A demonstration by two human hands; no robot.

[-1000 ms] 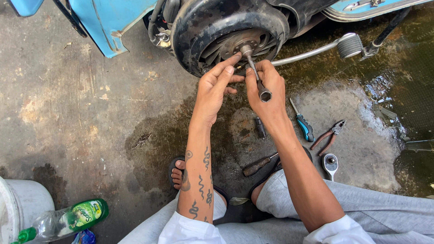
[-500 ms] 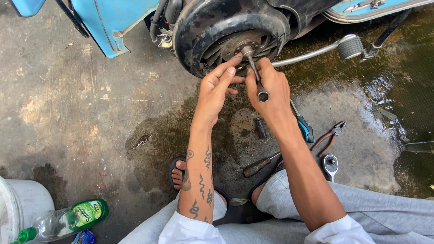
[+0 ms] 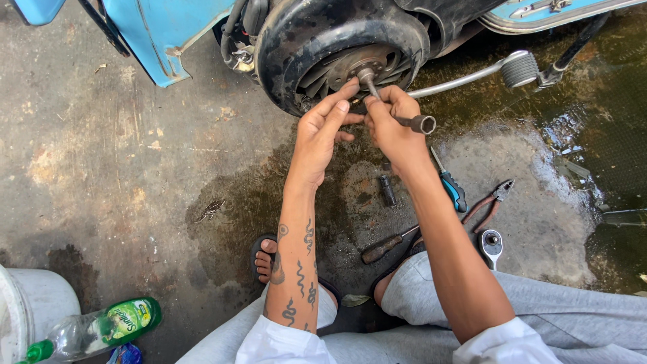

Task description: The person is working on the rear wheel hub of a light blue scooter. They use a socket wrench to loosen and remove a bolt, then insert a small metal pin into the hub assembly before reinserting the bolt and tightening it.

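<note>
Your 2 hands are at the hub of the scooter wheel (image 3: pixel 290 40), so take that wheel as the landmark. An L-shaped socket wrench (image 3: pixel 394 104) has 1 end seated on the nut at the centre of the hub and its other, open hex end pointing out to the right, below the wheel's lower rim. Your right hand (image 3: pixel 394 128) is wrapped around the wrench's bend, fingers closed on the bar. Your left hand (image 3: pixel 320 131) is not clenched: its fingers are stretched up toward the hub, tips touching the bar close to the socket end, steadying it.

By the look of it, you are in the middle of turning the hub nut, with the socket engaged and the lever arm in your grip. The next move calls for keeping the socket square on the nut while your right hand swings the arm; your left fingers sit close to the fan blades, so mind them if the wrench slips.

On the wet concrete floor (image 3: pixel 101 155) below the wheel lie a loose socket (image 3: pixel 387 191), a blue-handled screwdriver (image 3: pixel 450 185), red-handled pliers (image 3: pixel 488 202), a ratchet head (image 3: pixel 491 246) and a brown-handled screwdriver (image 3: pixel 387 246). A chrome kick-start lever (image 3: pixel 482 73) juts out right of the wheel.
</note>
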